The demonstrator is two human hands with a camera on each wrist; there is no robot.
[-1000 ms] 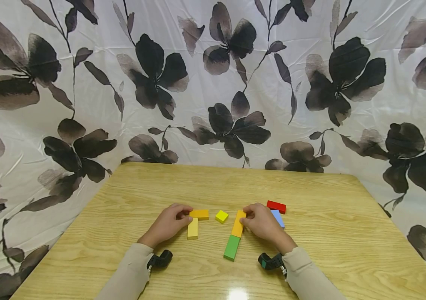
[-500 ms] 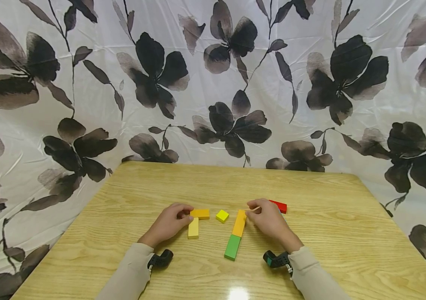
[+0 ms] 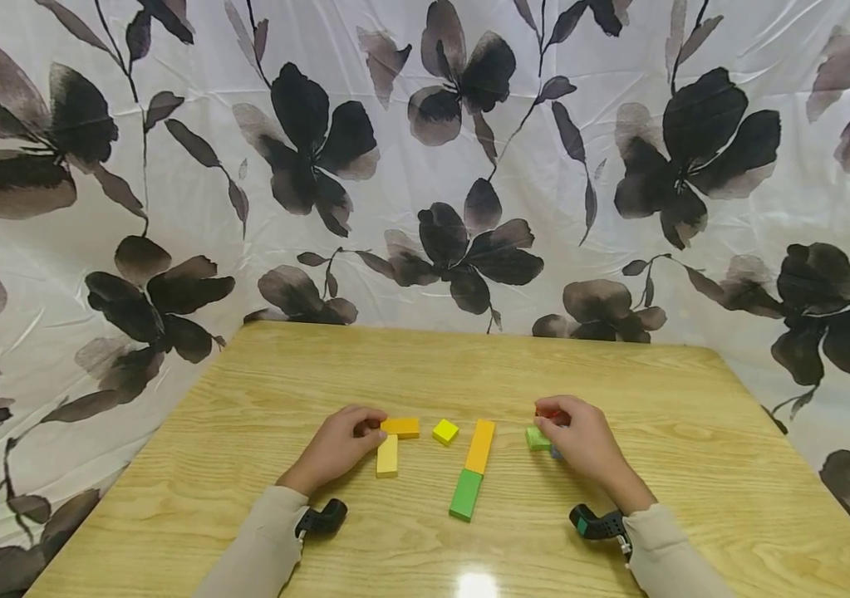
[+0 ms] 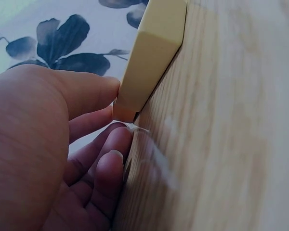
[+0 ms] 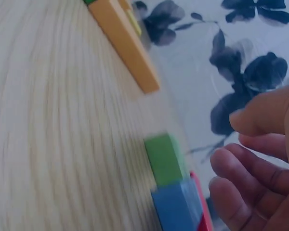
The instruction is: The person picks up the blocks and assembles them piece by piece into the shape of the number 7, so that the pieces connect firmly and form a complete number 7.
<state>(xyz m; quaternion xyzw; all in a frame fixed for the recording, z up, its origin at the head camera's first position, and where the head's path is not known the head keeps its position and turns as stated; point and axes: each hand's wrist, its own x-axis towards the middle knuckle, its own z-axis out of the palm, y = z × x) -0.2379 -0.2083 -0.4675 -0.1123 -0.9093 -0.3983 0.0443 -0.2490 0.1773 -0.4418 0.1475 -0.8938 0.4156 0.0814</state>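
Note:
My left hand (image 3: 338, 442) pinches the left end of an orange block (image 3: 404, 428) between thumb and index finger. A pale yellow block (image 3: 387, 457) extends toward me from that end, close by the thumb; it looms large in the left wrist view. My right hand (image 3: 582, 436) is over a light green block (image 3: 538, 438), a blue block (image 5: 179, 204) and a red block (image 5: 201, 199), partly covering them in the head view. Its fingers are loosely bent with a gap to the thumb and nothing between them, apart from the blocks in the right wrist view.
A small yellow block (image 3: 445, 432) lies between the hands. Right of it, a second orange block (image 3: 480, 447) meets a green block (image 3: 465, 496) end to end in a slanting line. The wooden table (image 3: 305, 374) backs onto a flowered cloth (image 3: 395, 166).
My right hand has left the slanting orange block and moved right, over the red, blue and light green blocks. The left hand stays at its orange block.

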